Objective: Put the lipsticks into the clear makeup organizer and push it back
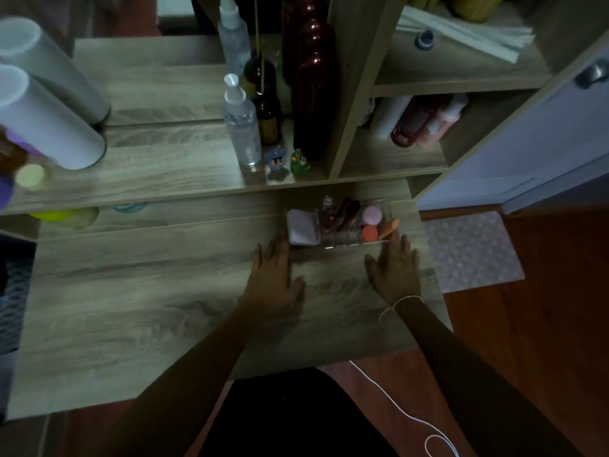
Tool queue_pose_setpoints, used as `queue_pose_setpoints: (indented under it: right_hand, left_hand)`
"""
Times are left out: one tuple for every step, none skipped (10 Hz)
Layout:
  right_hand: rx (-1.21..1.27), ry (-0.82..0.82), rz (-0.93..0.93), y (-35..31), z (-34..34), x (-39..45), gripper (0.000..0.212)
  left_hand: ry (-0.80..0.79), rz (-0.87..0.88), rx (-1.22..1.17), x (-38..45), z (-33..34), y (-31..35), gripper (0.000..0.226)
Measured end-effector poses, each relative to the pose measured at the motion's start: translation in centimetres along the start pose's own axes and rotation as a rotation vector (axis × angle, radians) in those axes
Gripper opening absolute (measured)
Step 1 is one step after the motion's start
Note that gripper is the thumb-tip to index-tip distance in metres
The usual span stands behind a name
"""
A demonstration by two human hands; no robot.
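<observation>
Both hands are lying flat on the tabletop (131, 308), just in front of the clear makeup organizer (354, 225).

The left hand (275, 275) and right hand (395, 268) are spreading open fingers, gripping nothing, right fingertips touching the organizer's near wall. The lipsticks (339, 214) are sitting inside its middle section. It is looking light, rigid and slippery; pushing low on the near wall with both palms should slide it without tipping.

Desk (148, 308) is a grey-brown woodgrain. The clear makeup organizer (354, 225) right of centre holds dark red lipsticks (342, 214), a pink round puff (371, 215) and a coral one (369, 233) (plus an orange sponge (389, 228)). Pale pink dotted mat (474, 250) on the right, over reddish-brown floor (543, 324).
</observation>
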State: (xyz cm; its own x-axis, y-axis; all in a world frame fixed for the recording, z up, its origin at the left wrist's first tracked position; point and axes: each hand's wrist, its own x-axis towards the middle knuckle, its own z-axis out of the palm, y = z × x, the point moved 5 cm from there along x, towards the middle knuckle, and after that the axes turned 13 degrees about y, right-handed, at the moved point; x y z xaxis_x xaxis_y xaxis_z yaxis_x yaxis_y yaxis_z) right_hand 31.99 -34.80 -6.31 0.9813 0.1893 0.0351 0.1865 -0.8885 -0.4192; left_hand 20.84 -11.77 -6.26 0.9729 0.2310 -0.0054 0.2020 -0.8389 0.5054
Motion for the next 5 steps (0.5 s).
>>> queue_pose_setpoints:
  right_hand:
    - [-0.007, 0.006, 0.003, 0.0, -0.1, 0.2, 0.076]
    - [0.059, 0.002, 0.021, 0.0, 0.2, 0.0, 0.079]
    - [0.124, 0.008, 0.043, 0.2, 0.4, -0.6, 0.075]
    - [0.042, 0.080, 0.029, 0.8, 0.9, -2.6, 0.066]
    - [-0.080, 0.112, 0.011, 1.1, 1.7, -4.7, 0.061]
  left_hand:
    - [0.009, -0.022, -0.003, 0.0, -0.1, 0.2, 0.089]
    - [0.021, -0.020, -0.006, 0.0, -0.2, 0.3, 0.087]
    - [0.022, -0.050, 0.006, -0.3, 0.0, 0.1, 0.082]
    - [0.026, -0.069, 0.099, -1.0, 1.0, -0.8, 0.075]
    - [0.025, -0.035, 0.181, -2.0, 1.8, -1.5, 0.067]
